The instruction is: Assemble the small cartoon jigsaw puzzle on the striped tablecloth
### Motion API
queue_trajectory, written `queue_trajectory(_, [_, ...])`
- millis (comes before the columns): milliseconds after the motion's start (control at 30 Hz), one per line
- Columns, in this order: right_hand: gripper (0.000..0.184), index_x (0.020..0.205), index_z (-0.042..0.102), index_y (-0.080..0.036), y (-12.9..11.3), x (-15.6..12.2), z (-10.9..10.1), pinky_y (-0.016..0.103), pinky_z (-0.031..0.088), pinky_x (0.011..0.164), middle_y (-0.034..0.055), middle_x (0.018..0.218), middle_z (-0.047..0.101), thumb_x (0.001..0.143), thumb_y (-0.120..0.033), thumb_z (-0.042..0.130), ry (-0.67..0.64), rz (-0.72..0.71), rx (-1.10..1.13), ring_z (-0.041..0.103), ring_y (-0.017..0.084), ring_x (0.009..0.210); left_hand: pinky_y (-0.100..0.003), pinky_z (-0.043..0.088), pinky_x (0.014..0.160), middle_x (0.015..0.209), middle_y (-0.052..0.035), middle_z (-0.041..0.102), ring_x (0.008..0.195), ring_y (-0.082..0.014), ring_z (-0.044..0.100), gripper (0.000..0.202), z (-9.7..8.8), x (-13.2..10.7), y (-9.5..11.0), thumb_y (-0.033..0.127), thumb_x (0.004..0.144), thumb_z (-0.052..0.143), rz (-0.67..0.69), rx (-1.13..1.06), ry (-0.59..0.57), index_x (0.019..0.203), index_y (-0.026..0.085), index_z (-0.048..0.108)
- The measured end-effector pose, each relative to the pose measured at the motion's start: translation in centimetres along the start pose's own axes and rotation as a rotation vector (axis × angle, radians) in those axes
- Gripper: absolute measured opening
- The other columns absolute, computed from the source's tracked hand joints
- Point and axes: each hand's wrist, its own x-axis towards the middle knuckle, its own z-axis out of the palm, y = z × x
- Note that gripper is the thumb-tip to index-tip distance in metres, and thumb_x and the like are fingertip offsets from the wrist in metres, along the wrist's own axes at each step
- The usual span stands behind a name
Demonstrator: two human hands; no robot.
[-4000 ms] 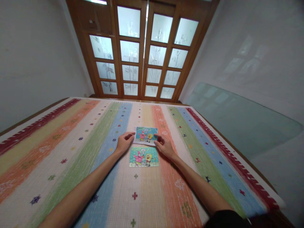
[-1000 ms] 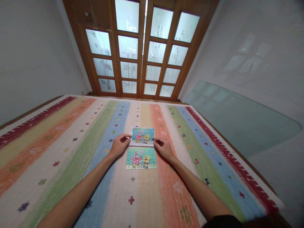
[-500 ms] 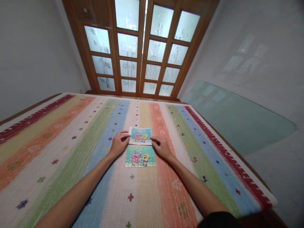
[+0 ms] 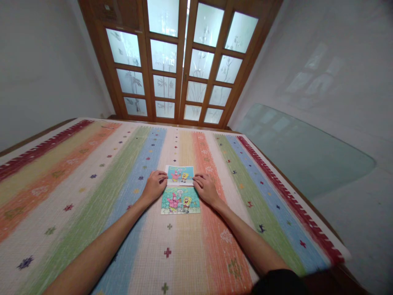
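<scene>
A small printed picture sheet (image 4: 179, 176) with a pink starfish and a yellow square cartoon figure lies at mid-table. My left hand (image 4: 155, 186) has its fingers closed at the sheet's left edge. At the opposite edge, my right hand (image 4: 206, 187) pinches the sheet with its fingertips. Just on the near side of the sheet rests an assembled jigsaw puzzle (image 4: 180, 200) showing the same cartoon scene. The sheet's near edge comes right up to the puzzle's far edge; whether they touch is hard to tell.
A striped, patterned cloth (image 4: 110, 192) covers the table. Beyond the far edge stand wooden doors (image 4: 181, 82) with frosted panes. To the right, a pale green glass-like panel (image 4: 303, 151) is at the white wall (image 4: 331, 73).
The picture sheet looks flatter and squarer above the puzzle than before. My left fingers have drawn closer together at its edge. The whole view has shifted slightly.
</scene>
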Motion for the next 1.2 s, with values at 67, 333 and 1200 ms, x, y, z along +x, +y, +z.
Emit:
queue_trajectory(67, [0.021,0.101,0.079,-0.019,-1.1,-0.4,-0.3,0.05,0.051,0.099,0.014,0.114,0.075,0.097,-0.021,0.058,0.026,-0.055,-0.06,0.062,0.029,0.108,-0.049,0.054,0.103,0.099,-0.0081,0.077,0.105,-0.0286,0.068,0.019,0.2,0.0,-0.1,0.021,0.084,0.06,0.014,0.026,-0.008,0.083,0.021,0.078])
queue_trajectory(333, [0.037,0.133,0.067,-0.019,-8.7,-4.1,0.1,0.051,0.04,0.119,0.0126,0.15,0.059,0.106,-0.037,0.05,-0.219,-0.274,-0.096,0.046,0.031,0.143,-0.055,0.049,0.111,0.109,-0.0085,0.079,0.125,-0.0326,0.062,0.021,0.7,-0.2,-0.6,0.019,0.086,0.056,0.039,0.095,-0.038,0.093,0.021,0.077])
queue_trajectory(1200, [0.055,0.162,0.039,-0.023,2.7,-7.5,-5.1,0.058,0.03,0.125,0.0075,0.17,0.032,0.112,-0.043,0.028,-0.43,-0.037,-0.383,0.024,0.03,0.159,-0.057,0.047,0.109,0.112,-0.012,0.076,0.123,-0.0351,0.06,0.021,0.7,-0.2,-0.3,0.026,0.087,0.056,0.089,0.167,-0.083,0.095,0.02,0.074])
